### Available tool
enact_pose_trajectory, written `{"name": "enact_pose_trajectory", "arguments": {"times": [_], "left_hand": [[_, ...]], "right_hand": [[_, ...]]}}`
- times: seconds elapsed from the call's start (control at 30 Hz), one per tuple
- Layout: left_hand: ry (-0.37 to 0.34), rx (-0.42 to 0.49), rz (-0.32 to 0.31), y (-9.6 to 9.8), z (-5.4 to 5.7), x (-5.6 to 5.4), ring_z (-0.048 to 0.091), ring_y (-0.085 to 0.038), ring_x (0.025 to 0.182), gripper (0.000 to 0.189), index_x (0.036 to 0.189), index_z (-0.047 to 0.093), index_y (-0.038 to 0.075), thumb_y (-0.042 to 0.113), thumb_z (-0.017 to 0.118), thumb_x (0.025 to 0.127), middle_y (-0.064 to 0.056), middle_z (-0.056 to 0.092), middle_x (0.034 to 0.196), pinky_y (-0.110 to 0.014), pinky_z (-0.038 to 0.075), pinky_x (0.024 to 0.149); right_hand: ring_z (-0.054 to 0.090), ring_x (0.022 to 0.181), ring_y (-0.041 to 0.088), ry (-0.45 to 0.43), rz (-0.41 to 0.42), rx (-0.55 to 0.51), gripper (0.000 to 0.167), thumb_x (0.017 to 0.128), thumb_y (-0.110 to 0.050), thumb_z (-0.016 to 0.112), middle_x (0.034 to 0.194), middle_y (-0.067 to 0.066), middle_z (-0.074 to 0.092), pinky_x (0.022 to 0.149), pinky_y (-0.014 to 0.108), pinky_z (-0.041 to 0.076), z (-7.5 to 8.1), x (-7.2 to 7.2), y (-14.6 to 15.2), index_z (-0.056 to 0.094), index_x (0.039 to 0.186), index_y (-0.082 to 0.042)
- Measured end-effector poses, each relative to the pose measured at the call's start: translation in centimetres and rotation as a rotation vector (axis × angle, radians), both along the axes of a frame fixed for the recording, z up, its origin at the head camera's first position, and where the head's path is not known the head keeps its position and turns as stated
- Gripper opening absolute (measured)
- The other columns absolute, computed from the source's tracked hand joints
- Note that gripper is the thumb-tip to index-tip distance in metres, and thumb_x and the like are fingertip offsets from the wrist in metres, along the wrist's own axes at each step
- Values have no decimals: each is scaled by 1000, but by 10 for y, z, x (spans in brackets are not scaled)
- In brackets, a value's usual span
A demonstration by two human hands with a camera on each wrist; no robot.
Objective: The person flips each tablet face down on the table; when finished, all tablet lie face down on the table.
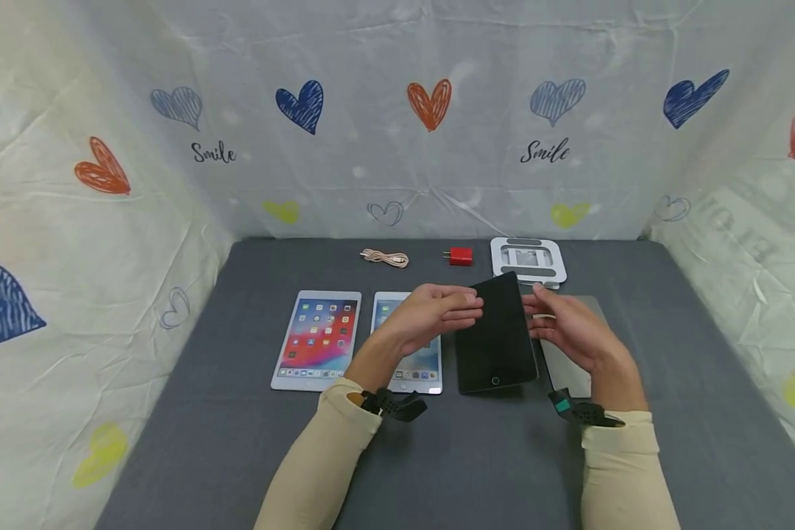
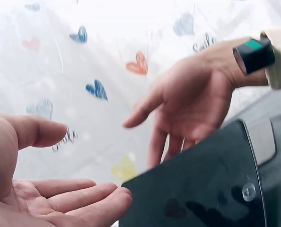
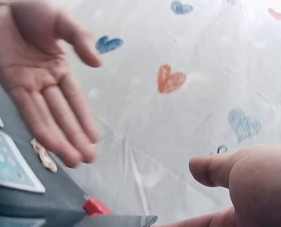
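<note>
A black tablet point(image 1: 493, 342), screen up and tilted, is between the two hands. My left hand point(image 1: 430, 313) has its fingers stretched out, the tips overlapping the tablet's left edge in the head view. On the other side, my right hand point(image 1: 579, 327) reaches to the right edge with extended fingers; in the left wrist view some of its fingertips are hidden behind the tablet point(image 2: 202, 184). Both thumbs stand away from the tablet. Under my left forearm lies a white tablet point(image 1: 414, 368) with a lit screen. A silver slab point(image 1: 566, 368) lies beneath my right hand.
Another lit white tablet point(image 1: 321, 335) lies at the left. Along the back of the grey table point(image 1: 477, 471) are a coiled cable point(image 1: 384, 257), a red charger plug point(image 1: 461, 256) and a white folded stand point(image 1: 526, 272). A heart-patterned cloth point(image 1: 371, 169) hangs behind and at both sides.
</note>
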State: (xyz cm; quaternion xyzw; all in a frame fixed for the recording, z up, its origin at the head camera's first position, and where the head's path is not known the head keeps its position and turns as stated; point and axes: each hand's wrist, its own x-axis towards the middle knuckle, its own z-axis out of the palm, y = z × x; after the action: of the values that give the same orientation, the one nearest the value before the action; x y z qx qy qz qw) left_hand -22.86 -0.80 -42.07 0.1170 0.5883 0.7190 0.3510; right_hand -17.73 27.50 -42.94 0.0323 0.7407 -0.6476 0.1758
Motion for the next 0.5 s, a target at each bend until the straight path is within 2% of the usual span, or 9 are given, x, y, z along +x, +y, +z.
{"name": "enact_pose_trajectory", "arguments": {"times": [0.2,0.37,0.5], "left_hand": [[-2,65,-29,11,20,0,61,-36,147,56,161,46,-7,14,63,113,-25,57,160,-38,57,116],[-4,62,-32,12,25,1,59,-38,148,55,162,45,-8,13,62,113,-25,57,160,-40,55,117],[-6,67,-31,10,27,2,57,-37,150,56,162,45,-8,14,61,113,-25,56,162,-41,54,119]], "right_hand": [[62,112,12,25,10,8,81,118,-54,35,160,28,39,92,20,59,14,-3,-16,30,166,11],[61,106,15,40,21,45,78,119,-51,37,153,25,43,89,19,59,25,-3,-29,32,165,11],[61,99,13,52,16,32,75,119,-47,38,146,22,45,86,20,59,31,-4,-37,32,163,14]]}}
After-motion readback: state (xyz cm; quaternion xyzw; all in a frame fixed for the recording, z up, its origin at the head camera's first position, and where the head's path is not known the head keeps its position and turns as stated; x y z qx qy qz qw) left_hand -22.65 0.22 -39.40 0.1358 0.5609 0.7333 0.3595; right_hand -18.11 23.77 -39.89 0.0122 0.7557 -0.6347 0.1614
